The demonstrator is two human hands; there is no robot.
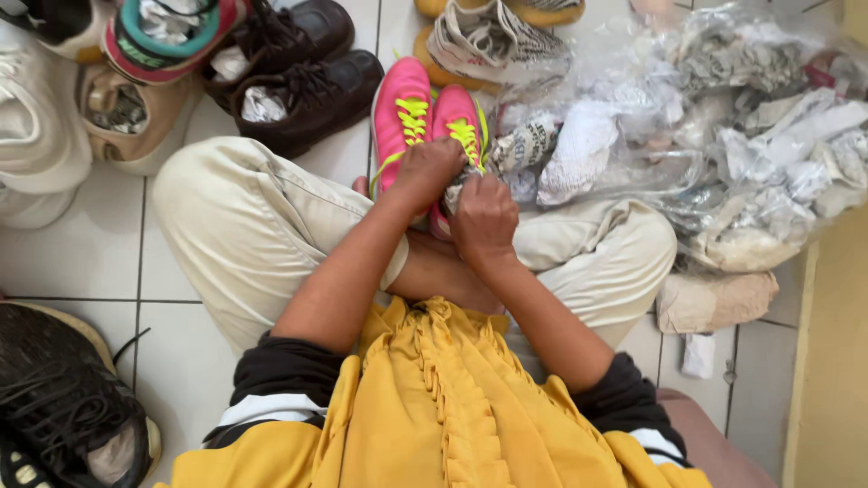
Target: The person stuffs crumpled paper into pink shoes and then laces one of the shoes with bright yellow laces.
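Yellow ruffled top (434, 407) closest to lens, black sleeves either side, forearms running up from it to meet over cream trousers (244, 226) on crossed legs.

Both hands on the pink shoe pair (425, 126), neon-yellow laces, toes pointing away from body, long axis roughly straight up-frame, heels toward the lap. Pair sits on the floor tiles (90, 262) and against the shins, just past the knuckles.

Left hand (425, 172) curled over the heel opening of the left shoe, fingers closed, wrapped down onto it. Right hand (484, 217) closed around a wad of crumpled newspaper (461, 185) at the mouth of the right shoe; wad lies directly ahead of the fingers, touching the shoe collar. Can't tell how deep it sits inside. Hands touching each other, equally near the pair.

Clear plastic bag of crumpled paper (723, 136) right of the shoes, touching them. Dark brown shoes (298, 81) up-left, black sneaker (63, 407) bottom-left, well apart.
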